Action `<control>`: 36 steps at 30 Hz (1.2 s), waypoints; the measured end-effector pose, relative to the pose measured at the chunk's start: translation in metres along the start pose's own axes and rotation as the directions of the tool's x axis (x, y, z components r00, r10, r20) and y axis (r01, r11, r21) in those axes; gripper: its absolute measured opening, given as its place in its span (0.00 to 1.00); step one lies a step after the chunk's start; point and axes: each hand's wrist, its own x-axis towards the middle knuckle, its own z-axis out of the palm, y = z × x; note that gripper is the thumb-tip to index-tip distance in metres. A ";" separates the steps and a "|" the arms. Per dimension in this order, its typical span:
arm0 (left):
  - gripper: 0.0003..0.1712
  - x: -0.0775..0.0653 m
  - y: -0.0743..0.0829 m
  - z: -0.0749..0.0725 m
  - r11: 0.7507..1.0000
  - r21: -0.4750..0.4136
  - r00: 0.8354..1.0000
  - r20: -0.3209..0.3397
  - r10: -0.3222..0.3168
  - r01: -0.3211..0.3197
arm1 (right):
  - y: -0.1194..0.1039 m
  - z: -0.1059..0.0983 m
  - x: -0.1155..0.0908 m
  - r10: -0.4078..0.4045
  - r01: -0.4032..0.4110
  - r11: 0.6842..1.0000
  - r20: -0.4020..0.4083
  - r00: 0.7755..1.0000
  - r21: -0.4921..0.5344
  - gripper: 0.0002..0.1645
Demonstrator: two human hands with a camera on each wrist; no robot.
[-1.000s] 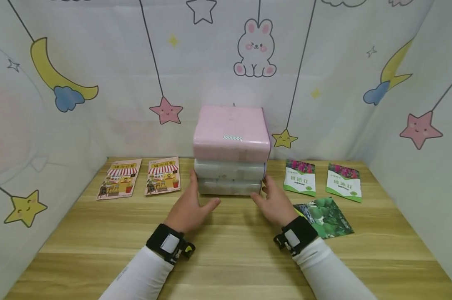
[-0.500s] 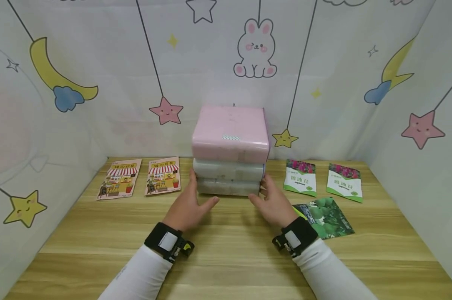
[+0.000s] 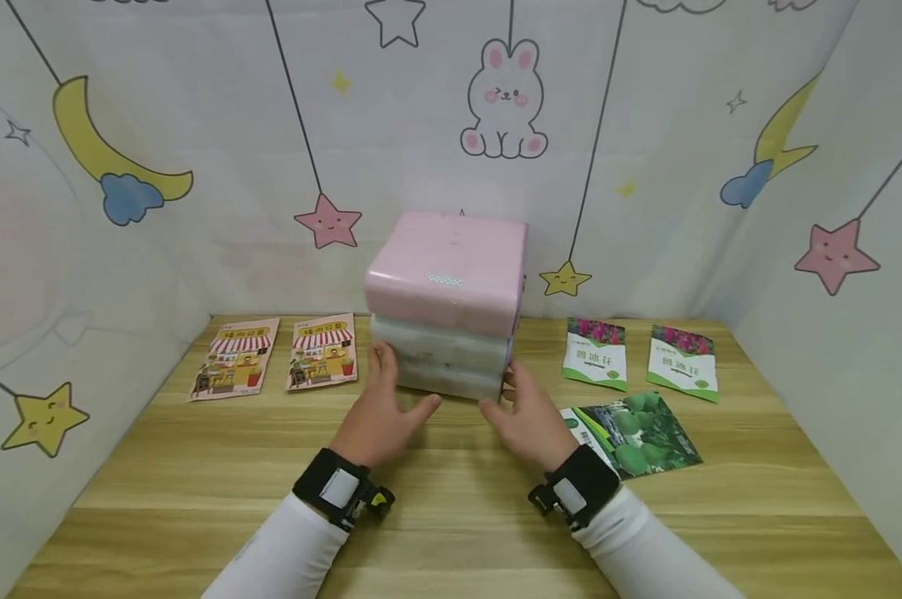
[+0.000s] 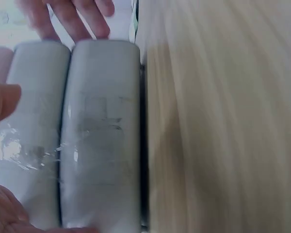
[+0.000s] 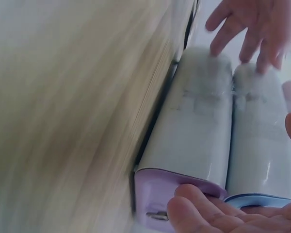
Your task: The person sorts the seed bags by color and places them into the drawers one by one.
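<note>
Box stack point(image 3: 445, 304), pink atop 2 wht., btwn. hands point(image 3: 379, 418); contents hidden.

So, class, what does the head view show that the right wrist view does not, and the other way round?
Only the head view: the rabbit on the wall, the flower packets and the dotted patch on the pink box.
Only the right wrist view: the metal piece on the purple end of the lowest box.
Both: the stack, the table, the left hand and the right hand.
</note>
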 end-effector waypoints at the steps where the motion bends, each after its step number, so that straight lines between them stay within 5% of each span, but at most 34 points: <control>1: 0.67 0.001 -0.002 -0.001 1.000 -0.012 1.000 -0.004 -0.002 0.002 | -0.002 0.002 -0.001 -0.009 0.009 1.000 0.006 1.000 0.012 0.44; 12: 0.67 0.002 -0.006 -0.005 0.992 -0.127 1.000 0.008 0.002 -0.001 | -0.012 0.016 -0.017 -0.043 0.043 0.999 0.044 0.998 0.003 0.46; 29: 0.67 -0.003 0.013 -0.002 0.978 -0.190 0.997 -0.010 0.082 -0.082 | -0.027 0.026 -0.031 -0.078 0.084 0.989 0.054 0.995 -0.118 0.42; 36: 0.70 -0.005 0.024 -0.001 0.968 -0.229 0.995 -0.024 0.096 -0.099 | -0.028 0.028 -0.034 -0.116 0.128 0.984 0.098 0.988 -0.127 0.49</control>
